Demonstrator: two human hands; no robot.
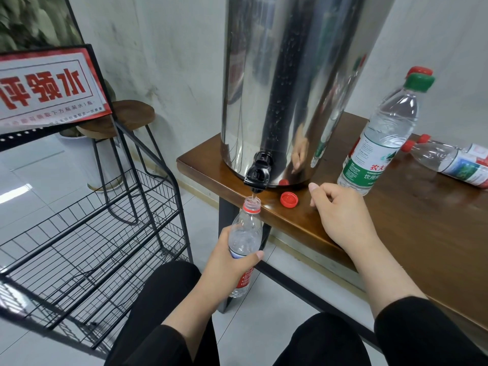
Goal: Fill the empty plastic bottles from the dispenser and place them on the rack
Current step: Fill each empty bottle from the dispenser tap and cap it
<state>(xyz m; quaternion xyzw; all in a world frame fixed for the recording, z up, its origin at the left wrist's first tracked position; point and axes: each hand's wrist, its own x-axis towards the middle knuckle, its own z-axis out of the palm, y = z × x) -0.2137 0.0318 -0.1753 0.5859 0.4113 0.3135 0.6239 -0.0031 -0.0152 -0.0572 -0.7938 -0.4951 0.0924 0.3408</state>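
Pale scuffed wall and light floor tiles are framing a dark wooden bench [412,233] on black legs

Item 1, open plastic bottle [245,233]: clear, red neck ring, red label low down; standing upright off the bench's front edge, mouth sitting directly under the black tap [258,172]. A thin stream is running from the tap into the mouth. Water level cannot be told.

Item 2, left hand [227,262]: gripping the open plastic bottle around its middle, fingers wrapped behind, thumb lying across the front.

Item 3, right hand [340,210]: resting on the bench top just right of the tap, fingers loosely curled, holding nothing.

Item 4, red cap [289,199]: lying loose on the bench, open side up, between the tap and the right hand, touching neither.

Item 5, steel dispenser [290,83]: tall polished cylinder standing on the bench's left end, tap projecting from its base over the edge.

Item 6, green-capped bottle [383,138]: standing capped to the right of the dispenser, appearing tilted in the wide lens, green and white label. A red-capped bottle [420,71] is showing just behind it.

Item 7, lying bottles [449,159]: two red-capped bottles on their sides at the bench's far right.

Item 8, black wire rack [87,233]: standing on the floor to the left of the bench, tiers of wire shelves, red and white sign [47,88] fixed at the top.

Item 9, round wooden stool [124,117]: standing behind the rack, near the wall
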